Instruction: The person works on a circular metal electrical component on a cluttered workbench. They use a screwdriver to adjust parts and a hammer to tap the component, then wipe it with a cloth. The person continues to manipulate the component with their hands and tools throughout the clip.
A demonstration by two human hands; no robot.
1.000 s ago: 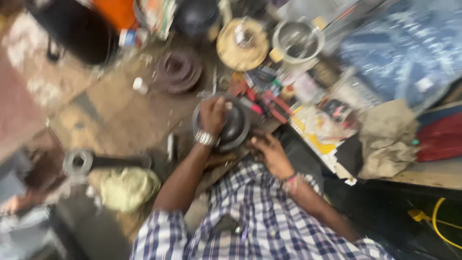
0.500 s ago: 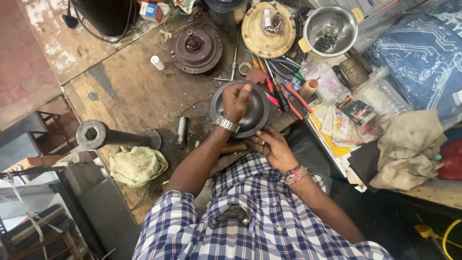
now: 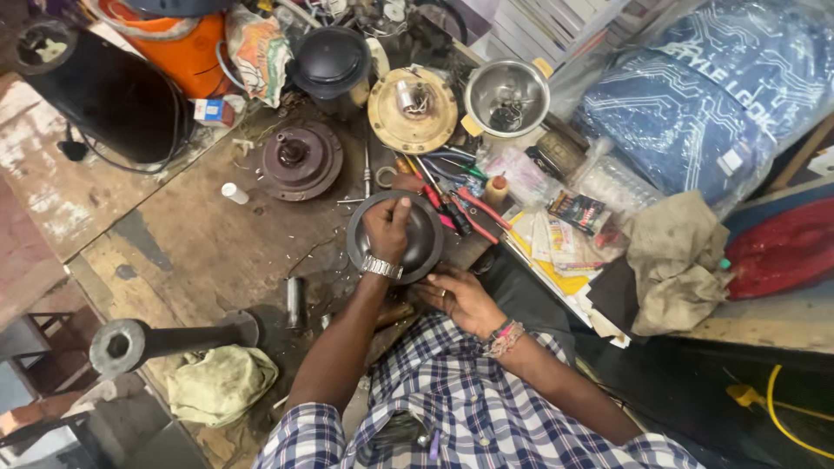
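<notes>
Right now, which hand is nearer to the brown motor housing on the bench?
Left. The left hand rests on the dark round cover, just right of the brown motor housing; the right hand sits lower, at the bench edge, farther off.

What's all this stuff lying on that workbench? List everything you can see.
dark round motor cover: 1, grey-black, bench centre, under left hand
brown motor rotor: 1, rusty brown, upper left of cover
cream motor housing: 1, cream, top centre
steel bowl: 1, silver, top right
screwdrivers: several, red and black handles, right of cover
green rag: 1, pale green, lower left
beige cloth: 1, beige, right
left hand: on the cover, wristwatch
right hand: at cover's lower edge
</notes>
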